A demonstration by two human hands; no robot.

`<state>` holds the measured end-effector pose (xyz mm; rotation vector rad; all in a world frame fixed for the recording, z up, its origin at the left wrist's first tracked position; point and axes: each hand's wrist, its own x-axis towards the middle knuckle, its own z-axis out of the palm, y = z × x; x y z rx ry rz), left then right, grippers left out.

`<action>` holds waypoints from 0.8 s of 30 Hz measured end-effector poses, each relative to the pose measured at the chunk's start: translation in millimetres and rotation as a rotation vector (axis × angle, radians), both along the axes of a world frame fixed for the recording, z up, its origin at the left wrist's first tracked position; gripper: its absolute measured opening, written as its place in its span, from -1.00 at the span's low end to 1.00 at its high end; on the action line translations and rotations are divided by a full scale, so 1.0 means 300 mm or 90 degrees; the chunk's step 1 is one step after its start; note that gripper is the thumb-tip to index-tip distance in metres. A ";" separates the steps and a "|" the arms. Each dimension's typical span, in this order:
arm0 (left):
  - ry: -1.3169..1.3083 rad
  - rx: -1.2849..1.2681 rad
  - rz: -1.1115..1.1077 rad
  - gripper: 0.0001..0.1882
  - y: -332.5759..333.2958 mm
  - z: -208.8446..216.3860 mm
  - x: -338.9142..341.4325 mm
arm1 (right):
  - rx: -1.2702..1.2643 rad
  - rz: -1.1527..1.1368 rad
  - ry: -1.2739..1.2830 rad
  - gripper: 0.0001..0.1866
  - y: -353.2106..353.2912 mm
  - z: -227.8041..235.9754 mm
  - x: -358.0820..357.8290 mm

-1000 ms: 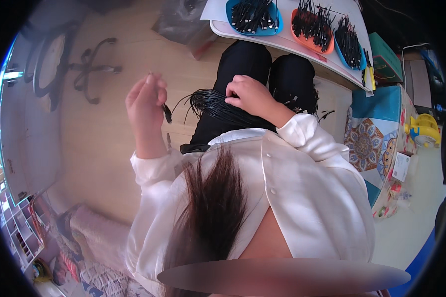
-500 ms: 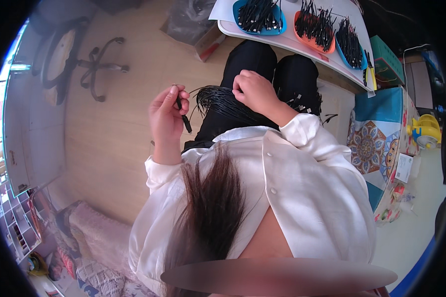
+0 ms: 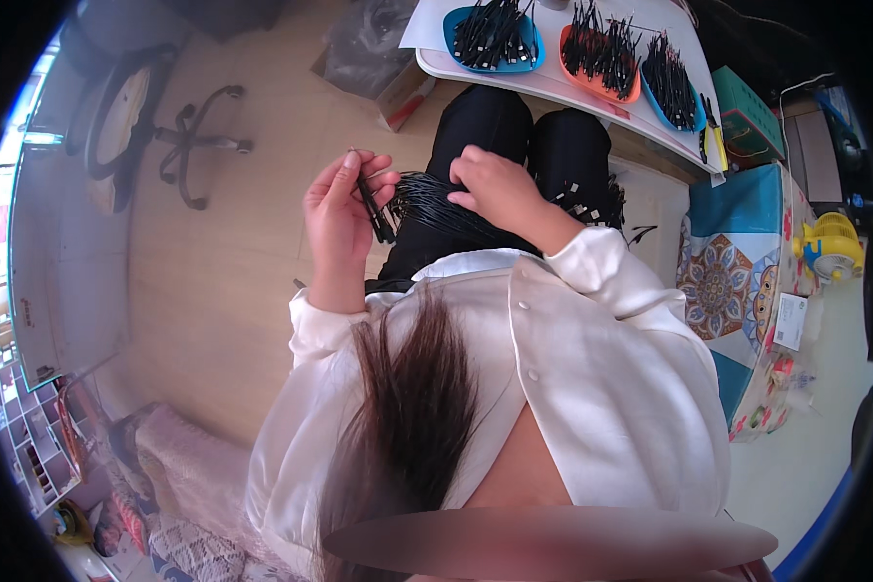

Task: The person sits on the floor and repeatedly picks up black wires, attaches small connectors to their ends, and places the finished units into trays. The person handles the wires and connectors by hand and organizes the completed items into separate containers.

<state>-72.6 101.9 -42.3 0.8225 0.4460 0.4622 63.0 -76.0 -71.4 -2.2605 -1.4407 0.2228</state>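
Observation:
My left hand (image 3: 347,202) is raised left of my lap. Its thumb and fingers are closed on black cable ends (image 3: 375,215), which hang down below the fingers. A thick bundle of thin black cables (image 3: 427,206) lies across my thighs between the two hands. My right hand (image 3: 502,191) is over the bundle with its fingers curled. Whatever sits under those fingertips is hidden. Cable plugs (image 3: 589,206) with metal tips stick out on my lap, beyond my right wrist.
On the white table (image 3: 436,60) ahead stand a blue tray (image 3: 449,34), an orange tray (image 3: 601,90) and another blue tray (image 3: 684,118), all holding black cables. A yellow-handled knife (image 3: 716,145) lies at the table's right edge. A swivel chair (image 3: 189,141) is at left, a yellow fan (image 3: 831,247) at right.
My left hand has shifted right, closer to the bundle, and more cable ends now show below its fingers. My right hand's fingers have lifted and spread slightly over the bundle.

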 end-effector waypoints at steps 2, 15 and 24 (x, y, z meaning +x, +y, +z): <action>-0.002 -0.001 0.006 -0.78 0.009 -0.004 -0.015 | 0.014 -0.009 -0.061 -0.79 0.005 -0.044 -0.005; -0.008 -0.004 -0.001 -0.77 0.008 -0.025 -0.028 | -0.025 0.001 -0.205 -0.84 -0.037 -0.078 0.002; 0.011 -0.017 -0.002 -0.75 -0.063 0.024 0.048 | 0.185 -0.070 0.103 -0.83 -0.110 0.263 0.018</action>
